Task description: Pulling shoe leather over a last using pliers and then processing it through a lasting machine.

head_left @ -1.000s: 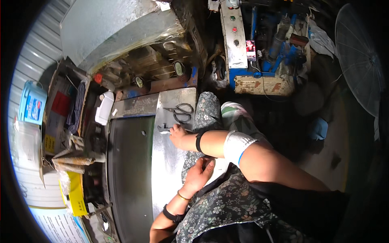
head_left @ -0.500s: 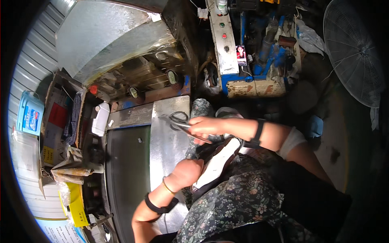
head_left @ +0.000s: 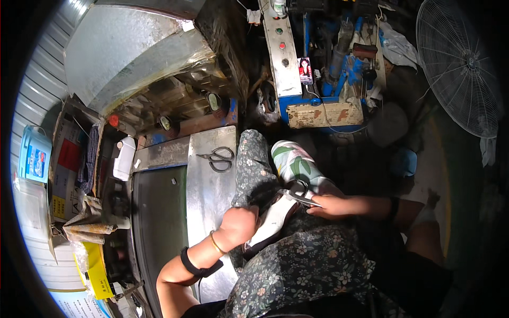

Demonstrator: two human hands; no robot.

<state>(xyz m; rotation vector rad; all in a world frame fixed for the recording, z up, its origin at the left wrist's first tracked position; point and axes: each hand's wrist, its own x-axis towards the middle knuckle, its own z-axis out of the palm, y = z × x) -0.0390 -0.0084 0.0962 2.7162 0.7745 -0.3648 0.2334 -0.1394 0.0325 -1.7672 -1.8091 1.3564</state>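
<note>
A shoe [head_left: 273, 221] with a white underside lies tilted, sole up, across my lap. My left hand [head_left: 241, 225] is closed around its near left side, fingers partly hidden. In my right hand [head_left: 331, 205] is a silver metal hand tool [head_left: 303, 198] that looks like pincers, its far end at the upper end of the shoe. A dark ring shape shows beside that end; I cannot tell what it belongs to. Black-handled scissors [head_left: 213, 156] lie on the metal bench top [head_left: 209, 188], apart from both hands. A dark floral apron [head_left: 297, 259] covers my lap.
Left of the bench top runs a dark belt [head_left: 159, 217]. A white bottle [head_left: 124, 158] and a shelf box stand beyond it. Ahead are a machine with a button panel [head_left: 281, 58] and a propped phone [head_left: 305, 70]. A large fan [head_left: 469, 61] stands at right.
My right hand has moved from above the scissors back to the right and nearer, bringing the metal tool to the shoe. The left hand still holds the shoe. The view has shifted slightly.
</note>
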